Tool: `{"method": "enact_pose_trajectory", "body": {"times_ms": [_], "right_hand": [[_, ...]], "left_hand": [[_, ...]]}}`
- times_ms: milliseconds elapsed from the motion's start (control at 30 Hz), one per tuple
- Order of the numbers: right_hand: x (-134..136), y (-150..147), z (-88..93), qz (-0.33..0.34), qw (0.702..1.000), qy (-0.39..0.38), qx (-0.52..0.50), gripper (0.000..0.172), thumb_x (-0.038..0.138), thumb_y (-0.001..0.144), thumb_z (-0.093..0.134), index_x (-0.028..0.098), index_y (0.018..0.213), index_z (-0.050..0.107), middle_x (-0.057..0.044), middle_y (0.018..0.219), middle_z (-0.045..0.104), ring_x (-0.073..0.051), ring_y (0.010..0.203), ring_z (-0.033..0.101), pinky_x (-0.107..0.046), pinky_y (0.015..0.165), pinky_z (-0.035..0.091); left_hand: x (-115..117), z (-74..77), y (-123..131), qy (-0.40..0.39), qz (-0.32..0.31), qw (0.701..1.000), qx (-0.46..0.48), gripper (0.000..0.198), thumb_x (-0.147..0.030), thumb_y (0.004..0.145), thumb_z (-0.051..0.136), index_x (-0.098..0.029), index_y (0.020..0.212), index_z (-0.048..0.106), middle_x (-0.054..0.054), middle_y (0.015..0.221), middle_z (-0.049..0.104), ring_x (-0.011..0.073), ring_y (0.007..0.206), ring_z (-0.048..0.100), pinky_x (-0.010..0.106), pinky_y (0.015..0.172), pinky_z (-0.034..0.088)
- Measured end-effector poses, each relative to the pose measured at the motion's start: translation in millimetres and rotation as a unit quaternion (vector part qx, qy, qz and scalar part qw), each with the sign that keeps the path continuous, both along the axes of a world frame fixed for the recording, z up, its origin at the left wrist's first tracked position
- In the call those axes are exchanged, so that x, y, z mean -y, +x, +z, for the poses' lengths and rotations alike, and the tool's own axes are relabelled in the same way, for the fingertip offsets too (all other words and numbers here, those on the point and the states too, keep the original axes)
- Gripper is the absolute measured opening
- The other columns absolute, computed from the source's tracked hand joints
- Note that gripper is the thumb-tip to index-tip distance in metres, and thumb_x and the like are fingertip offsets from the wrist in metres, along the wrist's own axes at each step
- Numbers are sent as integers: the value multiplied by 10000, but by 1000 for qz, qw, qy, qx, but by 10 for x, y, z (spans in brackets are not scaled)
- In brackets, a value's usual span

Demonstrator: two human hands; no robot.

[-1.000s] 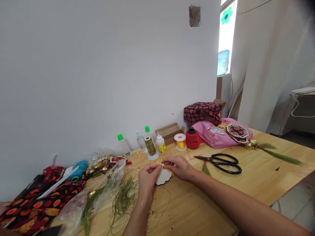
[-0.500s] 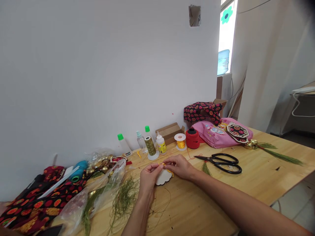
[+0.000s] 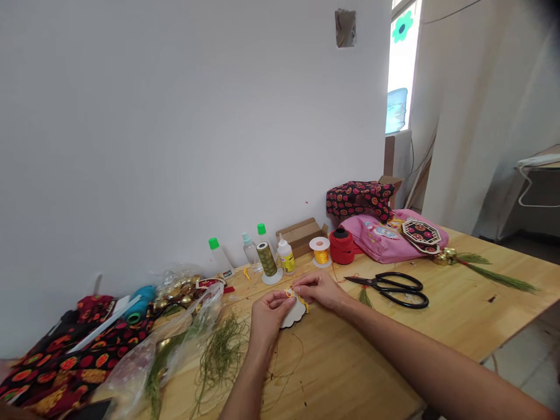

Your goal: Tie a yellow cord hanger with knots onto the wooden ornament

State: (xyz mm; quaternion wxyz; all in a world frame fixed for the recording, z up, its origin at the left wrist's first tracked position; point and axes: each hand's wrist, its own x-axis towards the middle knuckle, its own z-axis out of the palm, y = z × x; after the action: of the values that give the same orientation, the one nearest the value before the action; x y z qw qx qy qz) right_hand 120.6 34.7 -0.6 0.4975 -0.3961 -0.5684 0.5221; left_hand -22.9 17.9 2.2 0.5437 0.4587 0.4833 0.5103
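Observation:
Between my two hands is a white scalloped ornament [image 3: 292, 315] with a dark edge, held just above the wooden table [image 3: 345, 367]. My left hand [image 3: 272, 307] pinches its upper left side between thumb and fingers. Yellow cord [image 3: 289, 293] loops at the top of the ornament, and more of it shows along the right edge. My right hand [image 3: 321, 289] is closed at the fingertips on the yellow cord by the top. The fingers hide part of the cord. Black-handled scissors [image 3: 389, 287] lie to the right of my right hand.
Behind my hands stand an olive thread cone [image 3: 268, 260], a glue bottle [image 3: 286, 256], a yellow cord spool [image 3: 321, 255] and a red thread cone [image 3: 342, 247]. Loose green threads [image 3: 223, 350] and a plastic bag [image 3: 175, 344] lie left. A pink bag [image 3: 371, 239] rests at the back right.
My right fingertips have shifted slightly up from the ornament, and a loop of yellow cord now shows more plainly at its top. The ornament has tilted a little.

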Motion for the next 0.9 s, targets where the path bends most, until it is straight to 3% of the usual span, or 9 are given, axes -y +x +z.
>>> {"method": "enact_pose_trajectory", "body": {"times_ms": [233, 333, 433, 600, 767, 900], "right_hand": [[18, 66, 81, -18, 994, -62, -88, 187, 315, 605, 610, 143, 678, 626, -17, 664, 569, -97, 606, 501, -187, 473, 389], [44, 66, 122, -1, 991, -66, -116, 194, 328, 632, 592, 144, 689, 606, -15, 686, 569, -79, 602, 499, -179, 499, 395], [64, 62, 142, 27, 985, -65, -157, 203, 345, 655, 577, 146, 694, 580, -17, 730, 583, -66, 592, 497, -168, 494, 387], [70, 50, 139, 74, 974, -62, -205, 206, 348, 678, 575, 150, 710, 526, -9, 684, 594, -67, 562, 520, -166, 485, 388], [61, 53, 143, 83, 969, -64, -224, 205, 334, 671, 592, 152, 707, 505, 0, 654, 595, -65, 540, 530, -165, 481, 398], [54, 73, 160, 66, 964, -70, -247, 202, 320, 664, 603, 152, 709, 500, 0, 673, 599, -58, 535, 532, -161, 484, 404]], "left_hand": [[-29, -52, -10, 5, -32, 999, -31, 291, -259, 429, 731, -100, 663, 666, 21, 477, 626, 78, 382, 481, 180, 380, 334], [-21, -35, 8, 17, -48, 998, -34, 250, -246, 451, 707, -103, 648, 651, -16, 417, 573, 50, 333, 400, 168, 346, 274], [-9, 6, 19, 32, -55, 997, -31, 174, -211, 479, 662, -120, 619, 611, -23, 478, 577, 47, 367, 417, 155, 355, 272], [33, 71, 13, 35, -58, 997, -35, 30, -169, 567, 519, -144, 570, 536, -102, 327, 361, 26, 266, 271, 140, 298, 152], [73, 83, 19, 64, -64, 995, -36, 132, -170, 575, 567, -150, 705, 562, -114, 333, 365, 42, 281, 342, 139, 317, 239], [63, 65, 32, 52, -66, 996, -38, 257, -238, 533, 665, -114, 750, 605, -30, 472, 570, 78, 400, 499, 171, 411, 374]]}}
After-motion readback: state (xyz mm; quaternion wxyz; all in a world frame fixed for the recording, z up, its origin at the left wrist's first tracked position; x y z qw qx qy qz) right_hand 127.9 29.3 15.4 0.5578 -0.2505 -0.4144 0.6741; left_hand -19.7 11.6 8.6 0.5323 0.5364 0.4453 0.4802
